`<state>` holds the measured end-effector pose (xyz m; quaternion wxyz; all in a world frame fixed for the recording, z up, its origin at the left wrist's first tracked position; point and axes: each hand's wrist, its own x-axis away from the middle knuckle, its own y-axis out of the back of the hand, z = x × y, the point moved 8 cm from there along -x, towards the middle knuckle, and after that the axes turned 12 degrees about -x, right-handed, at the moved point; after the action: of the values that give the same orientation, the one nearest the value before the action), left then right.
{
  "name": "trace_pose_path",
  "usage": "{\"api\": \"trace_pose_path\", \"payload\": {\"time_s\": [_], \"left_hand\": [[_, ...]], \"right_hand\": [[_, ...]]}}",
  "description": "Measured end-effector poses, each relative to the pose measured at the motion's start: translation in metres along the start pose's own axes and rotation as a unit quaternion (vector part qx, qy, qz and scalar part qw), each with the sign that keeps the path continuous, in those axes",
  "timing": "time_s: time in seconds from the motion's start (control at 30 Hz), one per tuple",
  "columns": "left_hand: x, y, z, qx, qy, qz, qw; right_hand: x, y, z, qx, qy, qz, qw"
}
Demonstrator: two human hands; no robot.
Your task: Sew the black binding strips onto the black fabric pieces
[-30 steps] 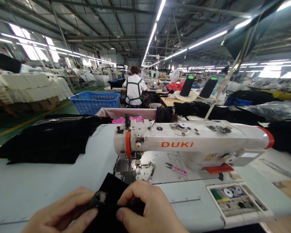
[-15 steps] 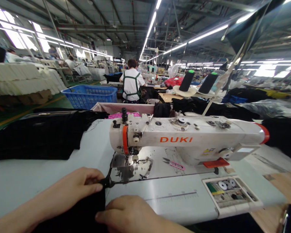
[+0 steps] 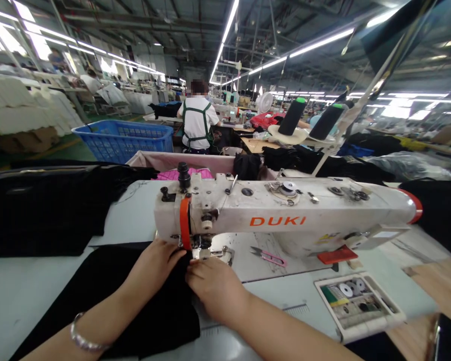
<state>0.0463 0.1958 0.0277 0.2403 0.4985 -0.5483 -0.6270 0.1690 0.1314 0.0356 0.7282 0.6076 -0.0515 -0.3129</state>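
Observation:
A white sewing machine [image 3: 285, 210] with an orange stripe stands across the pale table. Black fabric [image 3: 165, 311] spreads over the table at the lower left, its upper edge reaching the needle area. My left hand [image 3: 160, 265], a bracelet on its wrist, grips the fabric just left of the machine head. Fingers curled, my right hand [image 3: 216, 286] holds the fabric's edge just in front of the needle area. Both hands hide the presser foot and much of the edge between them.
Pink-handled snips [image 3: 268, 256] lie under the machine arm. A bobbin tray [image 3: 361, 306] is set at the right. Folded black garments [image 3: 45, 210] are stacked left. Behind are a blue basket [image 3: 124, 140], thread cones [image 3: 292, 116] and a seated person [image 3: 197, 120].
Both hands have moved forward to the machine head, bringing the black fabric with them. More of the fabric now lies spread on the table. The view has shifted slightly.

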Motion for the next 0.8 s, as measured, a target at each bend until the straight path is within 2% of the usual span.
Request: {"api": "trace_pose_path", "payload": {"time_s": [0.1,0.2,0.3,0.43,0.67,0.8], "left_hand": [[0.025,0.000,-0.013,-0.015,-0.068,0.007,0.998],[0.038,-0.001,-0.014,-0.031,-0.122,0.020,0.992],[0.037,-0.002,-0.008,-0.047,-0.153,0.022,0.987],[0.030,0.003,-0.007,-0.058,-0.186,0.014,0.981],[0.033,0.017,-0.034,-0.068,-0.173,-0.027,0.982],[0.030,0.023,-0.037,-0.058,-0.160,-0.044,0.984]], "right_hand": [[0.009,-0.003,0.000,-0.022,-0.001,-0.014,1.000],[0.011,-0.001,0.001,-0.053,0.007,-0.051,0.997],[0.009,-0.002,0.003,-0.059,0.010,-0.071,0.996],[0.007,-0.005,0.004,-0.056,0.002,-0.055,0.997],[0.012,0.002,-0.001,-0.084,0.003,-0.038,0.996],[0.014,0.004,-0.002,-0.088,0.002,-0.041,0.995]]}}
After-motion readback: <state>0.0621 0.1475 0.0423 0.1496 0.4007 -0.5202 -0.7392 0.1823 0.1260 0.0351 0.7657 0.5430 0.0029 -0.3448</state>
